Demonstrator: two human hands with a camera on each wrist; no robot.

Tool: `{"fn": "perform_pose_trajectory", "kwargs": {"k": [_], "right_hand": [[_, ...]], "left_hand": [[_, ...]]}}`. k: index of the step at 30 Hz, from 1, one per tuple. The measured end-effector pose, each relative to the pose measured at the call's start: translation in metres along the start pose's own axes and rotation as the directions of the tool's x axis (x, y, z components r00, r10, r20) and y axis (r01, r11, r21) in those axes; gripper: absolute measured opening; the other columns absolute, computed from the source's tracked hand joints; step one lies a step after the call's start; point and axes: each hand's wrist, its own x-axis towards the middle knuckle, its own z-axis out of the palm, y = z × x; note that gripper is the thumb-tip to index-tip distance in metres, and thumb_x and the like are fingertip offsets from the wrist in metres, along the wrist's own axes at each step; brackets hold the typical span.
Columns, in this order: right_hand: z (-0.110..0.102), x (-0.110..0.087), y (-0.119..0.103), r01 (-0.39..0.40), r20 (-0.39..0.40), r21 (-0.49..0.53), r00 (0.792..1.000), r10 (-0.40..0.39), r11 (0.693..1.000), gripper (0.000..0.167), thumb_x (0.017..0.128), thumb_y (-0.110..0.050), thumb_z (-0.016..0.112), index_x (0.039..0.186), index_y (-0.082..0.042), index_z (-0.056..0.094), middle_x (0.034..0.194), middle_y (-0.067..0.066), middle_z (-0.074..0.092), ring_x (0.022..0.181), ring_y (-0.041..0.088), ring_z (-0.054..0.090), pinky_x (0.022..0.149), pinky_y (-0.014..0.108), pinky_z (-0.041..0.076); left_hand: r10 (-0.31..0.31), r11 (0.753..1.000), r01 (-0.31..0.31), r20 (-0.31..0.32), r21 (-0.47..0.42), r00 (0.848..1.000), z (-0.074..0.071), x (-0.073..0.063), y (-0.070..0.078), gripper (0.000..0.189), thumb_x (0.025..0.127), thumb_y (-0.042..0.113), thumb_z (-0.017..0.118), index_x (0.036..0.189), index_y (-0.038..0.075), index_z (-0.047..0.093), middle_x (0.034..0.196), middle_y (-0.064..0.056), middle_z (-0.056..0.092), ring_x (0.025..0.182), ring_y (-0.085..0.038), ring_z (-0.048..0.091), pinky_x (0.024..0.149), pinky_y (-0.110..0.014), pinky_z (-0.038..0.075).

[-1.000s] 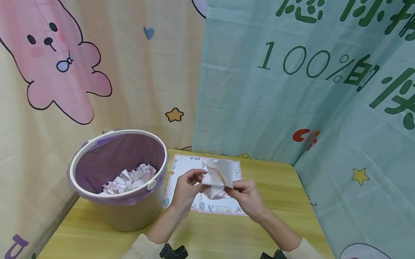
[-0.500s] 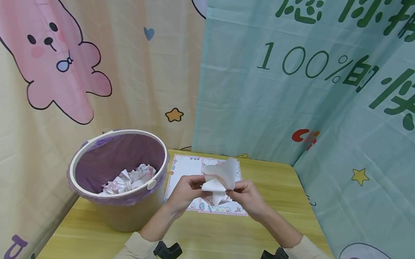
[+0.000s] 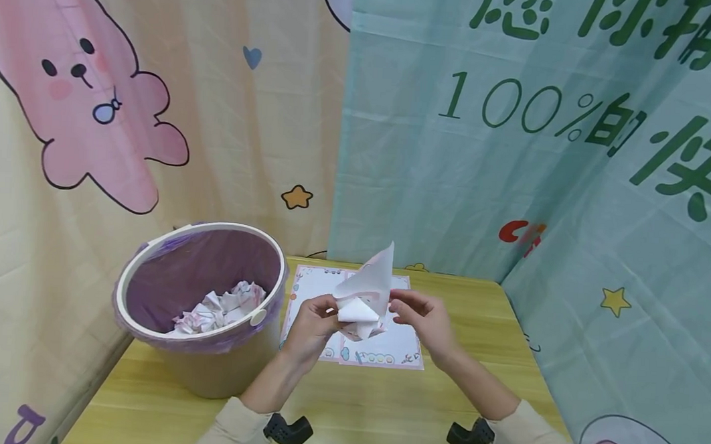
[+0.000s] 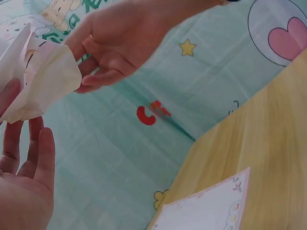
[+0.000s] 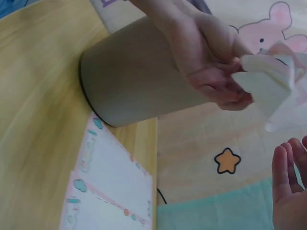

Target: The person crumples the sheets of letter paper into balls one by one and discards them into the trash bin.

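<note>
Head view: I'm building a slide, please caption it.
Left hand holds creased paper, right hand beside it; sheets and a bin stand on the table.

Left hand (image 3: 310,323) was just beside the bin (image 3: 221,372), thumb and fingers bent in a pinch, palm turned away from the bin. Right hand (image 3: 427,320) was farther from the bin, fingers loosely bent, thumb and index apart, palm toward the bin. Left forearm (image 3: 270,382) slanted past the bin; right forearm (image 3: 482,386) angled toward it, well apart.
</note>
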Motion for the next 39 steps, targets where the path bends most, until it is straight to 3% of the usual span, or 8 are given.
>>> {"fn": "perform_pose_trajectory", "kwargs": {"k": [5, 11, 18, 22, 25, 31, 36, 39], "right_hand": [[-0.022, 0.014, -0.030, 0.119, 0.196, -0.013, 0.974, -0.115, 0.993, 0.036, 0.100, 0.000, 0.066, 0.134, 0.010, 0.061, 0.123, 0.016, 0.069, 0.107, 0.024, 0.068, 0.088, 0.036, 0.060], [-0.042, 0.029, -0.060, 0.081, 0.424, -0.134, 0.905, -0.016, 0.988, 0.027, 0.097, -0.001, 0.070, 0.124, 0.004, 0.072, 0.116, 0.013, 0.072, 0.093, 0.026, 0.069, 0.084, 0.035, 0.060], [-0.033, 0.024, -0.064, 0.134, 0.509, -0.135, 0.860, -0.047, 0.982, 0.019, 0.097, 0.009, 0.066, 0.113, 0.011, 0.074, 0.109, 0.021, 0.074, 0.090, 0.022, 0.073, 0.082, 0.039, 0.062], [-0.016, 0.012, -0.056, 0.209, 0.485, -0.148, 0.867, -0.113, 0.967, 0.021, 0.097, 0.011, 0.064, 0.114, 0.010, 0.074, 0.106, 0.017, 0.075, 0.074, 0.011, 0.068, 0.074, 0.031, 0.062], [-0.005, 0.004, -0.048, 0.402, 0.443, -0.250, 0.856, -0.265, 0.881, 0.023, 0.094, 0.008, 0.070, 0.114, 0.003, 0.078, 0.106, 0.010, 0.077, 0.077, 0.010, 0.069, 0.072, 0.025, 0.059], [0.014, -0.008, -0.028, 0.705, 0.414, -0.439, 0.709, -0.571, 0.557, 0.051, 0.073, 0.002, 0.092, 0.122, 0.001, 0.075, 0.115, 0.011, 0.075, 0.104, 0.026, 0.073, 0.085, 0.033, 0.060], [0.027, -0.010, -0.017, 0.753, 0.346, -0.414, 0.650, -0.677, 0.512, 0.053, 0.071, 0.011, 0.089, 0.122, 0.005, 0.074, 0.115, 0.016, 0.073, 0.102, 0.030, 0.073, 0.086, 0.035, 0.059], [0.031, -0.012, -0.010, 0.783, 0.324, -0.399, 0.608, -0.725, 0.478, 0.033, 0.087, 0.004, 0.081, 0.119, 0.006, 0.074, 0.113, 0.016, 0.074, 0.100, 0.030, 0.073, 0.084, 0.035, 0.060]], "left_hand": [[0.066, 0.992, -0.081, 0.151, 0.097, 0.986, -0.011, 0.000, 0.009, 0.032, 0.090, -0.018, 0.064, 0.084, 0.012, 0.073, 0.096, -0.003, 0.062, 0.094, -0.023, 0.070, 0.070, -0.032, 0.063], [0.126, 0.970, -0.178, 0.280, 0.168, 0.952, -0.020, 0.000, 0.022, 0.005, 0.091, -0.017, 0.067, 0.095, -0.015, 0.069, 0.106, -0.006, 0.072, 0.089, -0.025, 0.074, 0.061, -0.039, 0.063], [0.137, 0.931, -0.199, 0.211, 0.305, 0.968, -0.019, 0.002, 0.028, 0.004, 0.090, -0.016, 0.069, 0.093, -0.018, 0.071, 0.090, -0.004, 0.076, 0.075, -0.014, 0.069, 0.068, -0.026, 0.060], [0.118, 0.923, -0.157, 0.130, 0.351, 0.985, -0.010, 0.000, 0.031, 0.002, 0.088, -0.015, 0.072, 0.087, -0.014, 0.072, 0.082, -0.005, 0.074, 0.071, -0.013, 0.066, 0.066, -0.023, 0.057], [0.101, 0.921, -0.107, 0.036, 0.374, 0.994, -0.003, -0.003, 0.033, 0.005, 0.085, -0.016, 0.073, 0.083, -0.014, 0.069, 0.077, -0.003, 0.071, 0.068, -0.012, 0.062, 0.063, -0.022, 0.055], [0.062, 0.932, -0.011, -0.129, 0.363, 0.990, 0.013, -0.005, 0.040, 0.009, 0.083, -0.013, 0.077, 0.081, -0.016, 0.068, 0.073, -0.005, 0.068, 0.066, -0.012, 0.060, 0.061, -0.021, 0.052], [0.081, 0.937, -0.022, -0.156, 0.348, 0.984, 0.022, -0.006, 0.043, 0.009, 0.082, -0.013, 0.077, 0.081, -0.014, 0.069, 0.074, -0.005, 0.068, 0.067, -0.013, 0.059, 0.061, -0.021, 0.052], [0.089, 0.939, -0.040, -0.128, 0.342, 0.988, 0.023, -0.010, 0.042, 0.006, 0.083, -0.014, 0.075, 0.082, -0.014, 0.069, 0.074, -0.004, 0.068, 0.067, -0.012, 0.058, 0.060, -0.021, 0.051]]}}
